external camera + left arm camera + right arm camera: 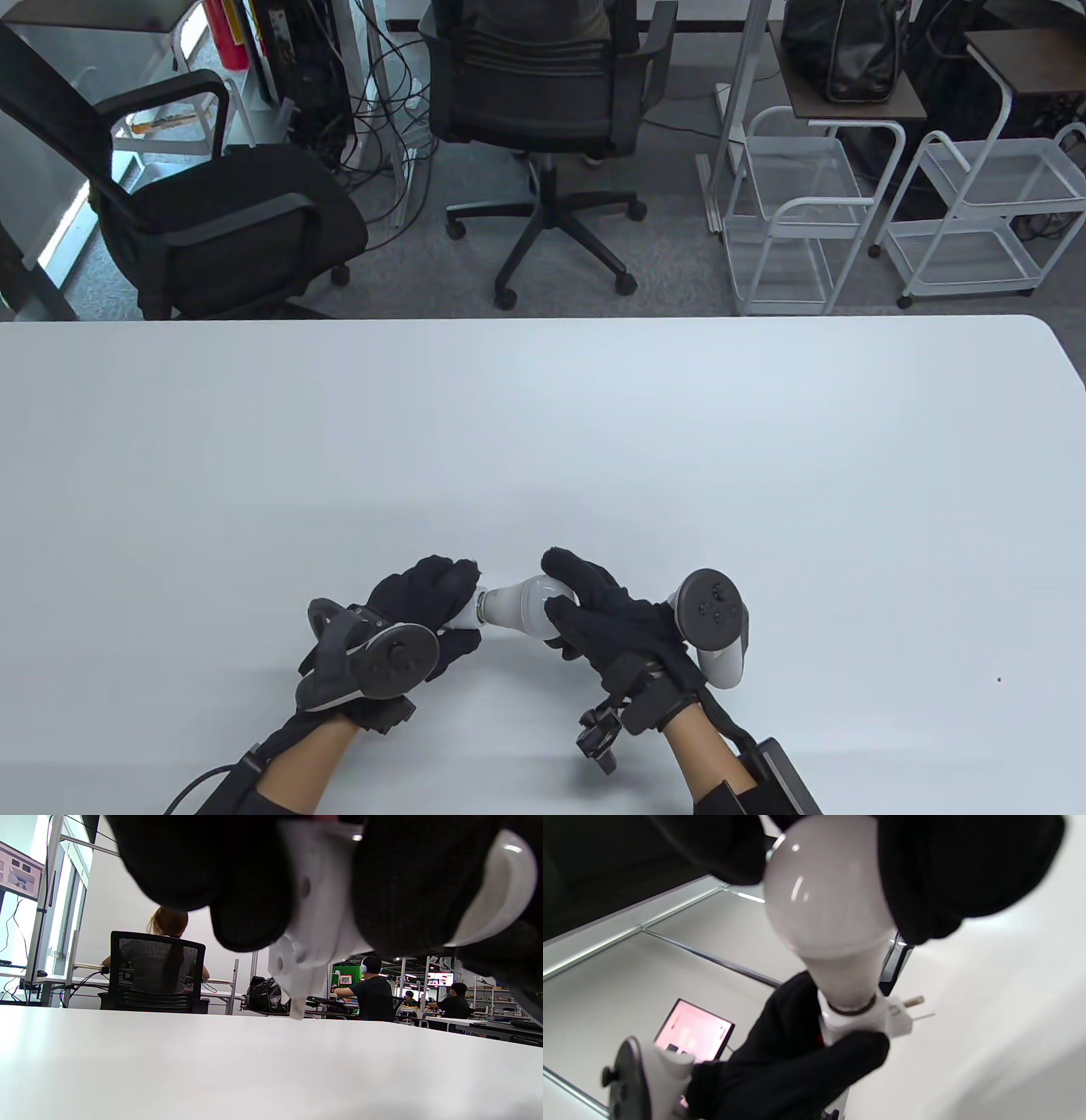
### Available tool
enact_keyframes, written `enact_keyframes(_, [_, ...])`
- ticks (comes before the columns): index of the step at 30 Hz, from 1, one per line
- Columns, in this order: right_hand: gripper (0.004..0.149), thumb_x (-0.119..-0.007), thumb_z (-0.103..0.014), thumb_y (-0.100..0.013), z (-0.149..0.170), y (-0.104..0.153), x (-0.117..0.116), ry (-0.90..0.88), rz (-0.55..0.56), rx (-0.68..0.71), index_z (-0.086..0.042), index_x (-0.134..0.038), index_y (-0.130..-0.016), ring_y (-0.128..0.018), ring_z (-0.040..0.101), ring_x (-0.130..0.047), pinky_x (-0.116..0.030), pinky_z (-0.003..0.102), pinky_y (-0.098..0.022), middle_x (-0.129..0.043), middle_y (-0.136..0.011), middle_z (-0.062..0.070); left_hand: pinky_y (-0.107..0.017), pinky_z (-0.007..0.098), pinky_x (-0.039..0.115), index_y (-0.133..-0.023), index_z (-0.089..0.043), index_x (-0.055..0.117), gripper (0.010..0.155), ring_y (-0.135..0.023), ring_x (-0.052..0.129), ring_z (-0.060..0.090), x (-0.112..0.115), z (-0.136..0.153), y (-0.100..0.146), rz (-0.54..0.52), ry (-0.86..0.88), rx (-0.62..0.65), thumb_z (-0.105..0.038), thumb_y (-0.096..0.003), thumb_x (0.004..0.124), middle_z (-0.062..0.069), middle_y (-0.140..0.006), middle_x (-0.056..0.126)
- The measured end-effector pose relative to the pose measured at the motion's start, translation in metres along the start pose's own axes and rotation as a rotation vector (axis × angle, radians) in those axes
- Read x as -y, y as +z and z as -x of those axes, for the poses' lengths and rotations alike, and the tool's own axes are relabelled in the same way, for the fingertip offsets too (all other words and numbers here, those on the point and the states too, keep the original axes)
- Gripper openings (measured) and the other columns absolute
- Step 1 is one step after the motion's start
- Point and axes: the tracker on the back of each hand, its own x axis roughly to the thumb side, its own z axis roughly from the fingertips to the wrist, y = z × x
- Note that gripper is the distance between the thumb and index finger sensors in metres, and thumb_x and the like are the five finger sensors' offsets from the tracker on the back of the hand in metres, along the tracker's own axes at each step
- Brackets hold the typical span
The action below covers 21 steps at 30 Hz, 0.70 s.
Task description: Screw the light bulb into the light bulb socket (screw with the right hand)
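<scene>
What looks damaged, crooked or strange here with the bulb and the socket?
Nothing stands out. The light bulb sits in line with the white socket, its base inside the collar. The right hand grips the globe and the left hand holds the socket. No crack shows.

Floor: grey carpet (pixel 670 255)
Seating: two black office chairs (pixel 534 93)
Right: white wire carts (pixel 793 221)
Left: bright window (pixel 17 921)

Both black-gloved hands meet low at the near edge: the left hand (pixel 424 607) curls its fingers in a closed grip, the right hand (pixel 607 624) cups fingers (pixel 946 878) opposite, forearms bare.
</scene>
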Motion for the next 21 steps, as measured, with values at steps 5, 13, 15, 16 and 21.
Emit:
enact_keyframes(5, [0.05, -0.068, -0.029, -0.062, -0.0011, 0.0017, 0.0021, 0.051, 0.057, 0.003, 0.0, -0.062, -0.102, -0.04, 0.046, -0.094, -0.083, 0.046, -0.023, -0.072, -0.073, 0.049, -0.061, 0.04, 0.082, -0.103, -0.017, 0.07, 0.071, -0.069, 0.095, 0.008, 0.0005, -0.0019, -0.0004, 0.003, 0.006, 0.009, -0.047, -0.0445, 0.095, 0.015, -0.098, 0.076])
enact_keyframes(13, [0.056, -0.069, -0.028, -0.061, 0.0015, 0.0014, 0.0011, -0.023, 0.042, -0.018, 0.006, -0.054, -0.103, -0.04, 0.047, -0.092, -0.082, 0.046, -0.023, -0.066, -0.079, 0.049, -0.06, 0.04, 0.082, -0.103, -0.017, 0.07, 0.07, -0.069, 0.095, 0.008, -0.0014, -0.0021, 0.0, -0.006, -0.008, 0.007, -0.047, -0.0445, 0.095, 0.015, -0.098, 0.077])
enact_keyframes(15, [0.052, -0.068, -0.03, -0.062, 0.0021, 0.0021, 0.0026, 0.02, 0.067, -0.019, 0.0, -0.058, -0.103, -0.037, 0.043, -0.095, -0.084, 0.044, -0.02, -0.074, -0.07, 0.048, -0.06, 0.04, 0.082, -0.103, -0.017, 0.07, 0.07, -0.068, 0.095, 0.008, -0.0013, -0.0027, -0.0002, -0.007, -0.008, 0.009, -0.047, -0.0444, 0.095, 0.015, -0.097, 0.077])
enact_keyframes(16, [0.051, -0.067, -0.03, -0.062, 0.0019, 0.0023, 0.0027, 0.02, 0.063, -0.019, 0.001, -0.061, -0.102, -0.039, 0.044, -0.094, -0.083, 0.045, -0.022, -0.074, -0.071, 0.048, -0.06, 0.04, 0.082, -0.103, -0.016, 0.07, 0.071, -0.068, 0.095, 0.008, -0.0012, -0.003, -0.0005, -0.005, -0.004, 0.009, -0.047, -0.0444, 0.095, 0.015, -0.097, 0.077])
enact_keyframes(21, [0.059, -0.07, -0.026, -0.06, 0.0022, 0.0013, 0.0017, -0.047, 0.002, -0.01, 0.011, -0.054, -0.103, -0.046, 0.052, -0.088, -0.079, 0.05, -0.029, -0.049, -0.095, 0.048, -0.06, 0.041, 0.083, -0.103, -0.016, 0.071, 0.07, -0.068, 0.096, 0.008, -0.0023, -0.0019, -0.0005, -0.012, 0.0, -0.001, -0.047, -0.0443, 0.095, 0.015, -0.097, 0.078])
